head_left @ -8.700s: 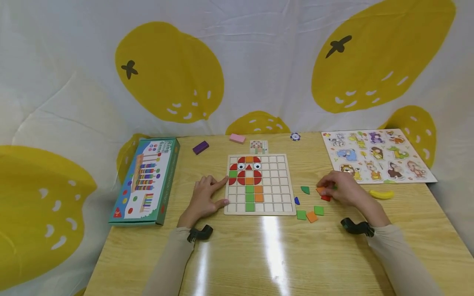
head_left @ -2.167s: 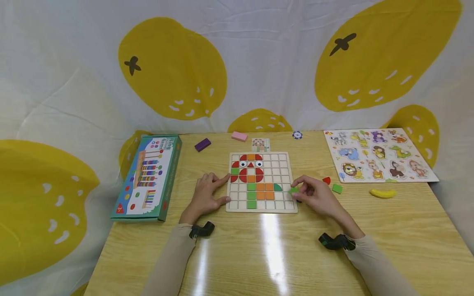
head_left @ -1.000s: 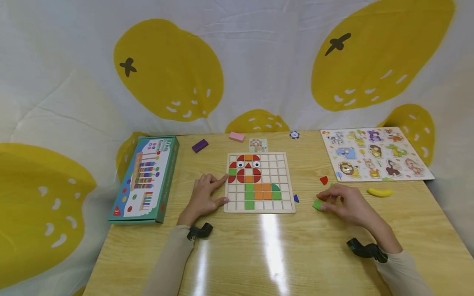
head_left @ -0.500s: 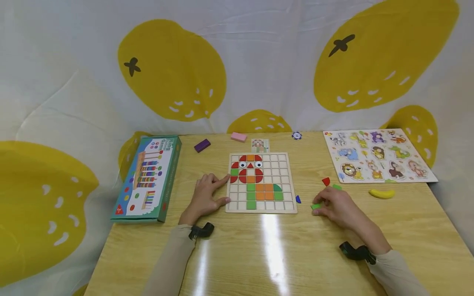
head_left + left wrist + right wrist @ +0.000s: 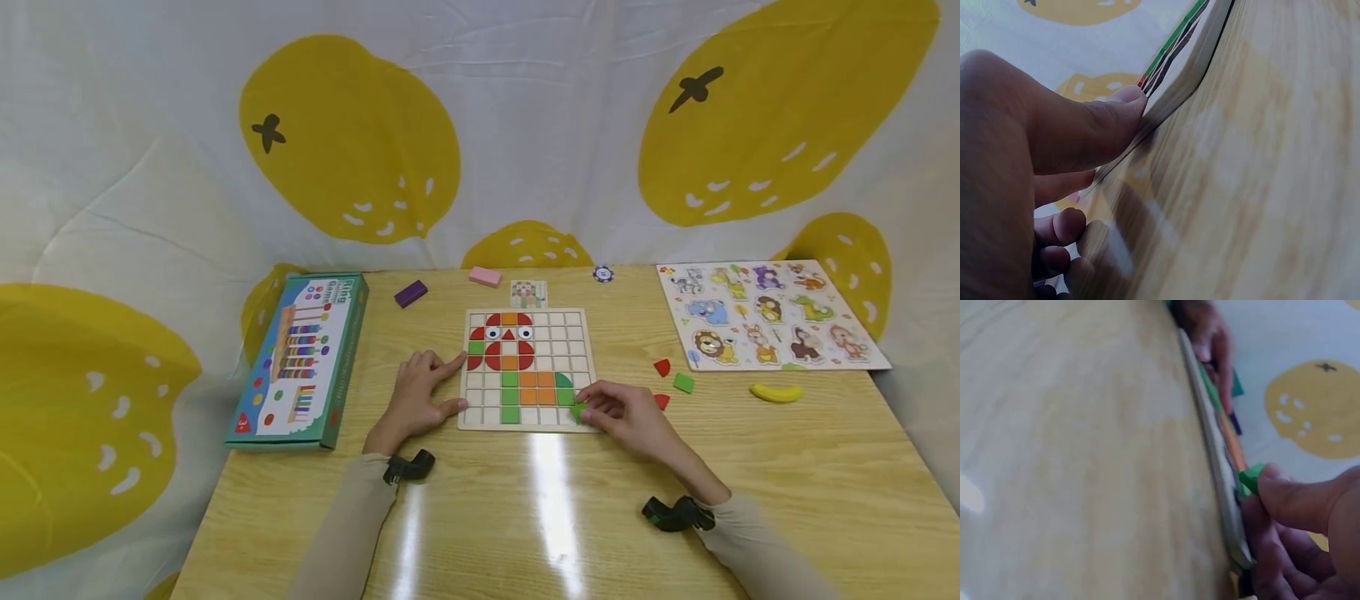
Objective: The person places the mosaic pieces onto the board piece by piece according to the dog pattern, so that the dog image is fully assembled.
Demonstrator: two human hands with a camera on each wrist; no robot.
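Observation:
A wooden grid board lies on the table, its upper left filled with red, orange and green pieces and two eye pieces. Below them run green and orange squares, with a dark green quarter-round piece at their right end. My left hand touches the board's left edge with thumb and index finger spread along it. Over the lower right cells, my right hand pinches a green square tile between thumb and fingers. Right of that hand lie two red pieces and a loose green square.
A small pattern card sits behind the board. Pink and purple blocks and a poker chip lie near the back edge. At left is a game box; at right, an animal puzzle and toy banana.
Orange squares, a green quarter-round and a green square have joined the board. My right hand picked up another green tile and moved left over the board. My left hand stayed at the edge.

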